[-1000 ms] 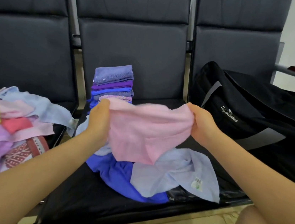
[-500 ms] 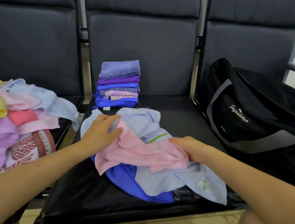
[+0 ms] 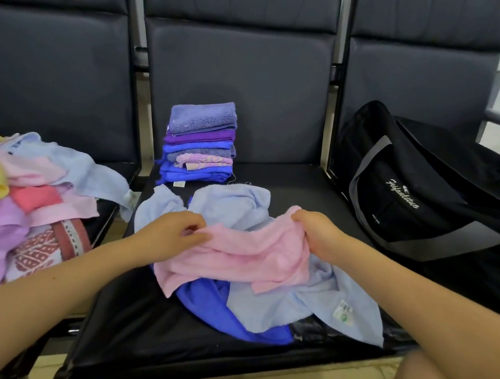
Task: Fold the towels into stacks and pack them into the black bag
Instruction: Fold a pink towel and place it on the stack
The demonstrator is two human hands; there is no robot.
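Note:
A pink towel [image 3: 244,254] lies crumpled across loose light blue towels [image 3: 307,303] and a royal blue towel [image 3: 215,308] on the middle seat. My left hand [image 3: 171,230] pinches its left edge. My right hand [image 3: 316,232] grips its upper right corner, lifting it a little. Behind them stands a folded stack of purple and blue towels [image 3: 201,142]. The black bag [image 3: 431,192] with white lettering lies on the right seat, beside my right arm.
A heap of unfolded towels [image 3: 22,186], yellow, pink, lilac and light blue, covers the left seat over a red patterned cloth [image 3: 42,252]. Dark seat backs rise behind. The middle seat's front edge [image 3: 188,370] drops to a pale floor. My knee shows at bottom right.
The pink towel, held up spread between both hands a second ago, came down onto the loose towels. My hands have since spread apart, the right one raising a corner.

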